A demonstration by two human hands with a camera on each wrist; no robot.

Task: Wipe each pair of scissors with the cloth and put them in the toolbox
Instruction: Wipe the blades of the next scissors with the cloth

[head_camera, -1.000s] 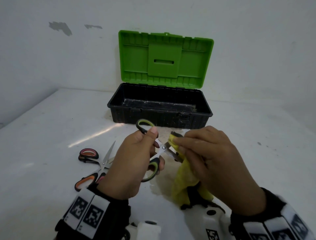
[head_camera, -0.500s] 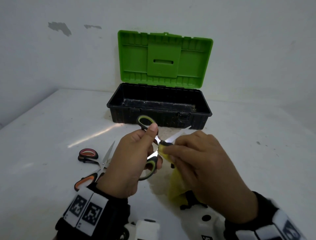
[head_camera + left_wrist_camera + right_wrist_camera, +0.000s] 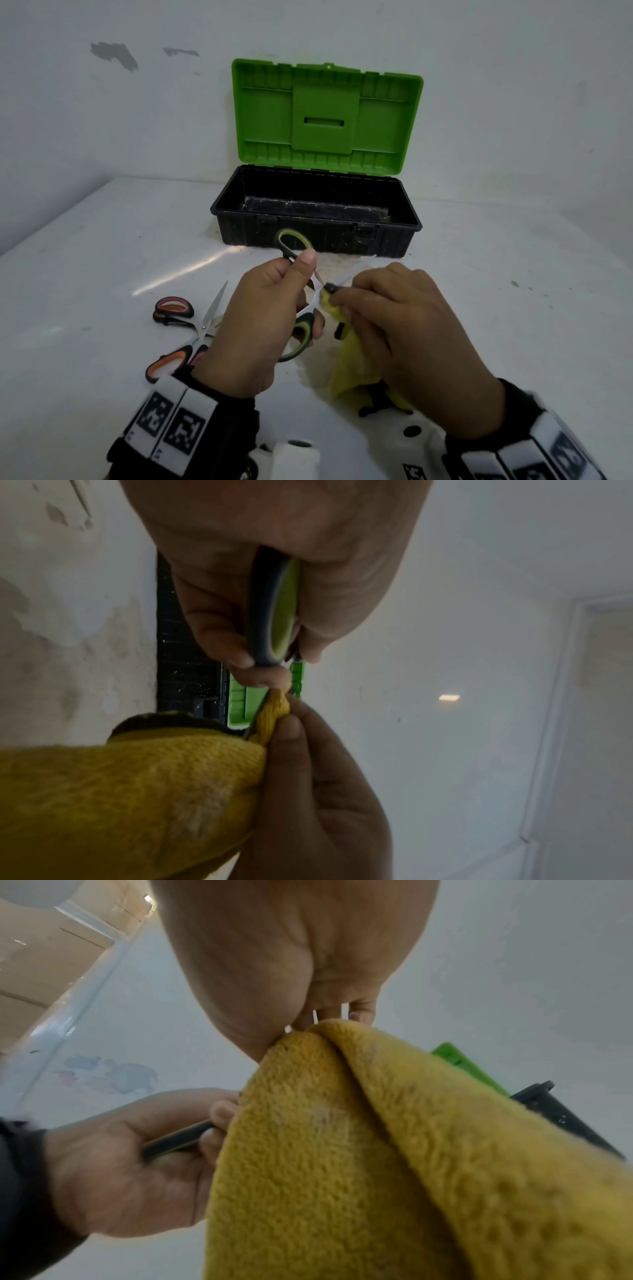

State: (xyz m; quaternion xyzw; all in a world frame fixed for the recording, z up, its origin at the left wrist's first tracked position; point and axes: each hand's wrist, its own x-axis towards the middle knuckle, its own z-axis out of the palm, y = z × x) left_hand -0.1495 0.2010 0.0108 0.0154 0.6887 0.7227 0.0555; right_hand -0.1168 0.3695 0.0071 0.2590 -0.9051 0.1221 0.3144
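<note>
My left hand (image 3: pixel 274 308) grips the green-handled scissors (image 3: pixel 294 241) by their handles, above the table in front of the toolbox. In the left wrist view the green-handled scissors (image 3: pixel 274 610) sit between my curled fingers. My right hand (image 3: pixel 387 308) pinches the yellow cloth (image 3: pixel 352 363) around the blades close to the pivot; most of the blades are hidden under it. The yellow cloth (image 3: pixel 342 1150) hangs down from my right fingers. The toolbox (image 3: pixel 315 205) stands open, black tub with green lid (image 3: pixel 325 113) upright.
Two more pairs of scissors lie on the white table left of my left hand: one pink-handled (image 3: pixel 174 306), one orange-handled (image 3: pixel 168 365), blades crossing. A white wall stands close behind the toolbox. Bare table (image 3: pixel 513 308) lies to the right.
My right hand has slid the cloth along the blades toward the pivot, nearer my left hand. The blade tip that showed half a second ago is now blurred.
</note>
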